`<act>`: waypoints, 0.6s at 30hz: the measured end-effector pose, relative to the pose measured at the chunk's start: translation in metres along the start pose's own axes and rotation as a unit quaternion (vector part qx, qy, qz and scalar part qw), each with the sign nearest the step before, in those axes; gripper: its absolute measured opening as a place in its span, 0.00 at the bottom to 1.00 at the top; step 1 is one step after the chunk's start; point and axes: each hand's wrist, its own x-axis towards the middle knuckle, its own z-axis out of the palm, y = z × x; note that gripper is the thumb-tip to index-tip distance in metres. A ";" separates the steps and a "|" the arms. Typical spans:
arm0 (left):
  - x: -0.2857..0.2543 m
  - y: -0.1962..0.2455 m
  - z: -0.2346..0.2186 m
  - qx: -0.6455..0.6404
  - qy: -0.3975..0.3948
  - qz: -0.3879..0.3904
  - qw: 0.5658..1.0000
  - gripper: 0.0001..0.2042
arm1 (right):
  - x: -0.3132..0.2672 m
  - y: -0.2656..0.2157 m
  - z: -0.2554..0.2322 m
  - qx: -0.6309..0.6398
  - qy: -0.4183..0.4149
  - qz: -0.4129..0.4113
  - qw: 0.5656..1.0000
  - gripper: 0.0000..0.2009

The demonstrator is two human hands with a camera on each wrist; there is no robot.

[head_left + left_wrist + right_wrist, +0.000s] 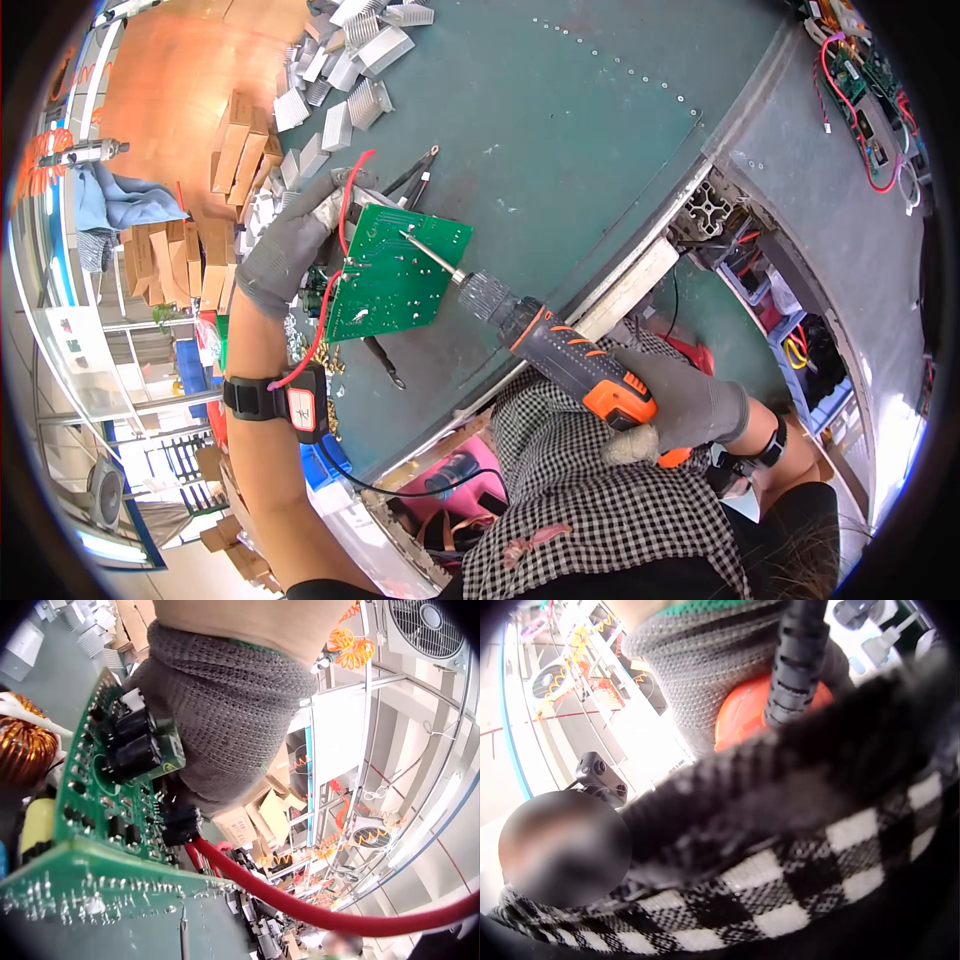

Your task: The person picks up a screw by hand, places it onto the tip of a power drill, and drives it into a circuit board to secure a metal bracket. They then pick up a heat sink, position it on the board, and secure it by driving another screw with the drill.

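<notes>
A green circuit board (pixel 395 285) is tilted up in front of me, its soldered side facing the head camera. My gloved left hand (pixel 285 250) grips it by its left edge; the fingertips are hidden behind it. In the left wrist view, black capacitors (pixel 135 746) and a copper coil (pixel 26 750) show on the component side. A red wire (pixel 325 310) runs along the board's left edge. My gloved right hand (pixel 690 400) grips an orange and black corded power drill (pixel 570 360). Its long bit (pixel 435 254) points at the board, the tip overlapping the upper part.
Silver heat sinks (pixel 360 50) lie heaped at the back left of the green table (pixel 540 130), near cardboard boxes (pixel 235 145). Black cables (pixel 385 360) poke out from behind the board. Wired circuit assemblies (pixel 865 110) sit far right. A checkered apron (pixel 590 480) covers my lap.
</notes>
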 end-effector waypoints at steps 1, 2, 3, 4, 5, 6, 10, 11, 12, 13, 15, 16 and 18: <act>0.000 0.000 0.000 -0.011 -0.007 0.006 1.000 0.22 | 0.000 0.000 0.000 0.006 0.002 -0.005 1.000 0.38; 0.000 0.000 0.000 -0.021 -0.013 0.012 1.000 0.21 | 0.000 0.000 0.001 0.011 0.005 -0.011 1.000 0.38; 0.000 0.000 0.000 -0.005 -0.015 0.015 1.000 0.21 | -0.001 0.000 0.001 0.017 0.009 -0.016 1.000 0.38; 0.000 0.000 0.001 0.011 -0.018 0.018 1.000 0.21 | -0.001 -0.001 0.000 0.016 0.002 0.001 1.000 0.38; 0.001 0.000 0.001 0.026 -0.020 0.022 0.999 0.21 | -0.001 -0.005 -0.001 0.014 -0.003 0.018 1.000 0.38; 0.003 -0.003 -0.001 0.078 -0.014 0.034 0.996 0.22 | -0.002 -0.008 -0.002 0.013 -0.008 0.034 0.999 0.38; 0.005 -0.013 -0.009 0.208 -0.022 0.104 0.972 0.22 | -0.005 -0.013 -0.003 -0.005 -0.007 0.040 0.999 0.38; 0.005 -0.013 -0.009 0.179 -0.026 0.099 0.979 0.22 | -0.007 -0.010 -0.001 -0.010 0.000 0.025 1.000 0.38; 0.005 -0.013 -0.009 0.149 -0.029 0.093 0.984 0.21 | -0.007 -0.009 -0.001 -0.016 0.007 0.010 1.000 0.38; 0.005 -0.013 -0.007 0.074 -0.024 0.060 0.995 0.21 | -0.007 -0.008 0.000 -0.012 0.006 0.008 1.000 0.38; 0.005 -0.011 -0.003 -0.006 -0.018 0.024 1.000 0.21 | -0.007 -0.008 0.000 -0.005 0.004 0.003 1.000 0.38; 0.005 -0.010 -0.002 -0.011 -0.017 0.024 1.000 0.21 | -0.006 -0.009 0.000 -0.001 0.000 0.005 1.000 0.38; 0.005 -0.008 -0.001 -0.013 -0.017 0.020 1.000 0.22 | -0.004 -0.013 -0.002 0.006 -0.009 0.008 1.000 0.38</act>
